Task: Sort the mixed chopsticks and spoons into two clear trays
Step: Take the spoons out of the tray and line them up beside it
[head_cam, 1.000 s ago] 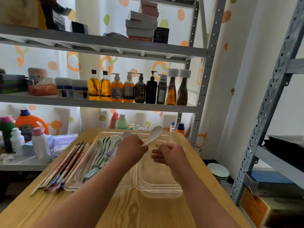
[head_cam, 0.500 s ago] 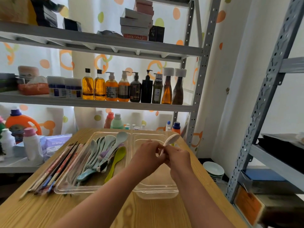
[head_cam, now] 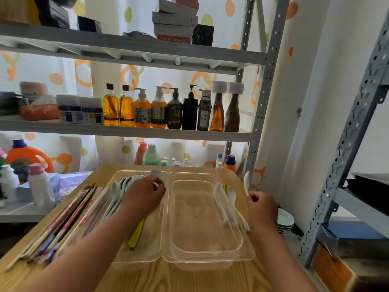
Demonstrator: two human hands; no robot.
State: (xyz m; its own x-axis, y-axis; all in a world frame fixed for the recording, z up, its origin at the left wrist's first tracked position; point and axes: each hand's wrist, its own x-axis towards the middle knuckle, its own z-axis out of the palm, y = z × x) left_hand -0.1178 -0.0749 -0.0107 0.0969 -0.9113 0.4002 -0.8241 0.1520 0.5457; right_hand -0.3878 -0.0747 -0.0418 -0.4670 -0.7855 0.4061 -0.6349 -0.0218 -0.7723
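Two clear trays sit side by side on the wooden table [head_cam: 189, 279]. The left tray [head_cam: 117, 259] holds several pastel spoons and a yellow-green spoon [head_cam: 136, 233]. My left hand [head_cam: 145, 197] is over them, fingers curled, pinching a pale grey spoon [head_cam: 156, 173] near its bowl. Nothing lies inside the right tray [head_cam: 248, 255]. My right hand [head_cam: 262, 207] is just right of that tray and grips a white spoon [head_cam: 246, 182] upright, bowl up. A few spoons [head_cam: 232, 196] lie along the right tray's outer right side. Chopsticks [head_cam: 63, 224] lie in a bundle left of the left tray.
A metal shelf rack stands behind the table with a row of bottles [head_cam: 174, 110] at head height and more bottles [head_cam: 150, 154] just past the table's far edge. Stacked bowls [head_cam: 285, 221] sit on the floor at right, beside another rack [head_cam: 347, 144].
The white spoon passed from my left hand to my right, which carried it to the right of the right tray. My left hand moved back over the spoons in the left tray.
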